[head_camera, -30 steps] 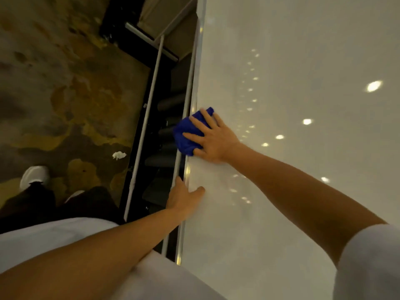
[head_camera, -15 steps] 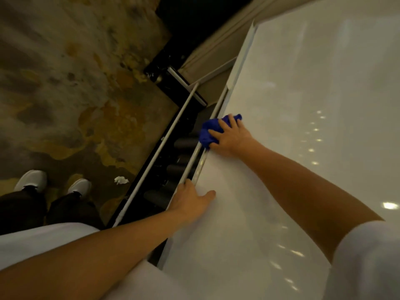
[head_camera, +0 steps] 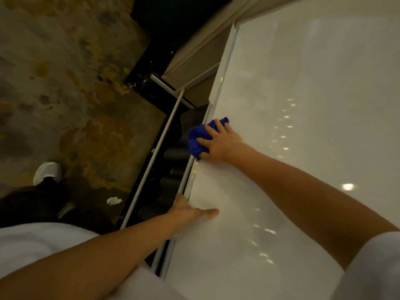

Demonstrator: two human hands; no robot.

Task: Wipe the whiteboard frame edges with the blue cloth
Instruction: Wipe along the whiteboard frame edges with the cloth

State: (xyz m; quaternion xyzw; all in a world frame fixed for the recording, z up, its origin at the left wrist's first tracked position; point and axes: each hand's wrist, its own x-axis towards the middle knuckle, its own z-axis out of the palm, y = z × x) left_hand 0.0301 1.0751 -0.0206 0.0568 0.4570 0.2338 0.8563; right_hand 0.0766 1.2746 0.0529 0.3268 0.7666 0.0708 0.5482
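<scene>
No writing, label, brand mark, number or sign can be read anywhere in this view — the whiteboard (head_camera: 303, 105) face shows only bright spots of reflected light, and the blue cloth (head_camera: 198, 139) carries no visible tag or print. The white shoe (head_camera: 48, 172) and the patterned floor (head_camera: 65, 83) bear nothing legible either — the picture is dim and soft.

cloth (head_camera: 198, 139): deep blue, plain
whiteboard (head_camera: 303, 126): glossy white
carpet (head_camera: 65, 83), left of whiteboard: mottled grey, ochre blotches
shoe (head_camera: 48, 172), on carpet: white
sleeve (head_camera: 372, 267): white
</scene>
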